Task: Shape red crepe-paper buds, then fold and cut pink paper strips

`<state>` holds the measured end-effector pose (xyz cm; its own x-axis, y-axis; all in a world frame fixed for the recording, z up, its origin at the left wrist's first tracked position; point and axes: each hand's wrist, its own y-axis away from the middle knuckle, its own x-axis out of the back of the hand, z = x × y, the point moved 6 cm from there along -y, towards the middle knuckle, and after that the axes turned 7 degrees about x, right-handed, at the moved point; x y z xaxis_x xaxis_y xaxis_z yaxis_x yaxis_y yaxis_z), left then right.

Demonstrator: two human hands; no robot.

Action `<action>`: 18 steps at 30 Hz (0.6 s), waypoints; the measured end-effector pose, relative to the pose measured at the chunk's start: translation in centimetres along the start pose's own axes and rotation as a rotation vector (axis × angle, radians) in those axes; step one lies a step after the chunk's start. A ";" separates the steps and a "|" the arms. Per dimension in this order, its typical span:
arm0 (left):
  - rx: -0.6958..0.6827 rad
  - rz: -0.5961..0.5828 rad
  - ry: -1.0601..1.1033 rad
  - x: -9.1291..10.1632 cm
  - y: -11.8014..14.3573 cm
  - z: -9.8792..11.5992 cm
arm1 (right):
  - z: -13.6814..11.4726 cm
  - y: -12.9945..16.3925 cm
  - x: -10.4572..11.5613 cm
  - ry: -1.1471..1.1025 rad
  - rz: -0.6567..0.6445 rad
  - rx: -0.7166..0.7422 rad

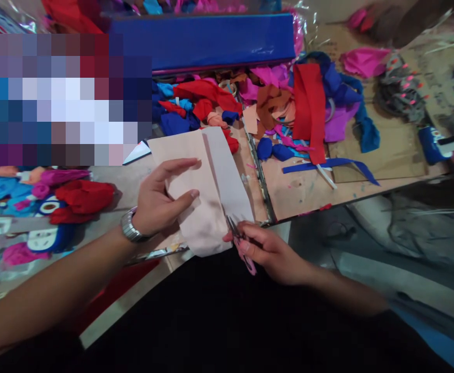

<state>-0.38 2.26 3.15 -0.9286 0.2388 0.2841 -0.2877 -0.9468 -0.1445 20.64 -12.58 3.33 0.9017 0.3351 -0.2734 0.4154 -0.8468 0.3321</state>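
Observation:
A pale pinkish sheet (190, 147) of paper or cloth lies near the table's front edge, its lower end overhanging it. Along its right side shows a whiter piece (229, 166); I cannot tell if the two are joined. Over the sheet rests my left hand (155, 199), thumb and fingers apart, holding nothing. My right hand (275, 254) is closed around pink-handled scissors (247, 255). Their blades point up and away from me, at the sheet's lower right edge; a little motion blur hides whether they are parted.
Behind the sheet lie crumpled coloured scraps (207, 101) and a long blue box (219, 41). To the right are a red strip (308, 114), a blue strip (328, 165) and flat cardboard (386, 155). Red bundled cloth (85, 199) and a power socket (46, 237) sit left.

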 end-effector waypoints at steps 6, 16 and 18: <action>0.012 0.024 0.005 0.0 0.2 0.7 | -0.2 0.1 0.0 -0.051 0.037 -0.061; -0.069 -0.008 -0.047 -0.1 0.6 1.3 | 1.0 -1.1 0.4 -0.117 0.212 0.006; -0.108 -0.020 -0.078 -0.2 0.6 1.5 | 0.9 -1.4 0.3 -0.107 0.212 -0.001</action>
<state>-0.05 1.32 4.47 -0.9027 0.2358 0.3598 -0.3333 -0.9122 -0.2384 20.27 -11.68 2.01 0.9509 0.1038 -0.2916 0.2182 -0.8931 0.3935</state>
